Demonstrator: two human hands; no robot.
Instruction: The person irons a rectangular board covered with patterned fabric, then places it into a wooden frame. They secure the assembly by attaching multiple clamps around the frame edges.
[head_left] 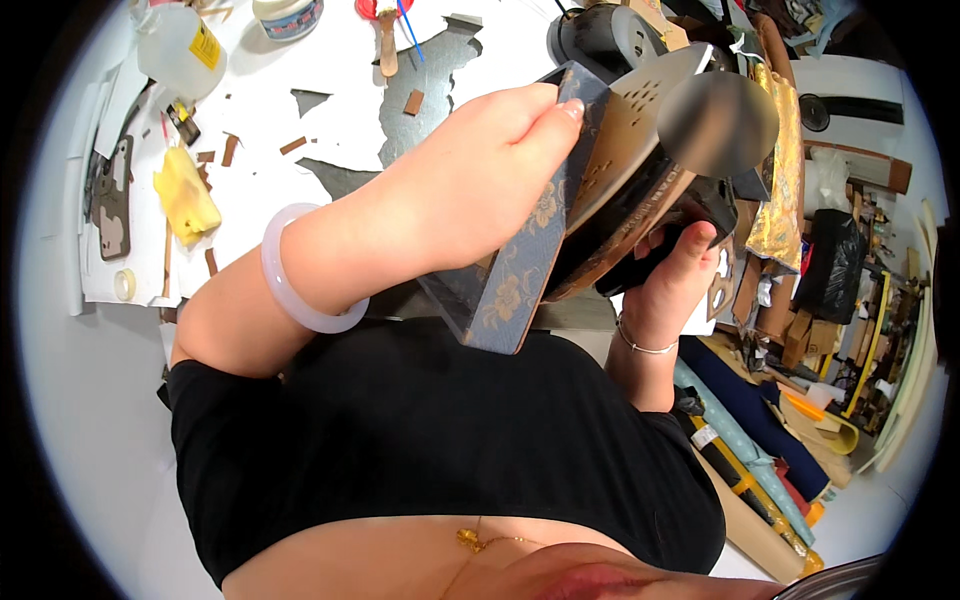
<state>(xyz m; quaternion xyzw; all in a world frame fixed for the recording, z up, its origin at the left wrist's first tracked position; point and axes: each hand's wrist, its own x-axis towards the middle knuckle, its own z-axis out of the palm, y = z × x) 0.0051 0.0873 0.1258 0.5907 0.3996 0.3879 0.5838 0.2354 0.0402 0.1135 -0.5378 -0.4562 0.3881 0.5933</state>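
My left hand grips a flat blue box covered in gold-flowered brocade, holding it tilted on edge in front of my chest. A pale jade-like bangle sits on that wrist. My right hand holds a black electric iron by its handle from below, its perforated soleplate pressed against the box's side. A thin chain bracelet is on the right wrist.
A white work table holds a yellow sponge, a clear plastic bottle, a tub, brown paper scraps and a grey cut sheet. Fabric rolls and cardboard lie on the floor at right.
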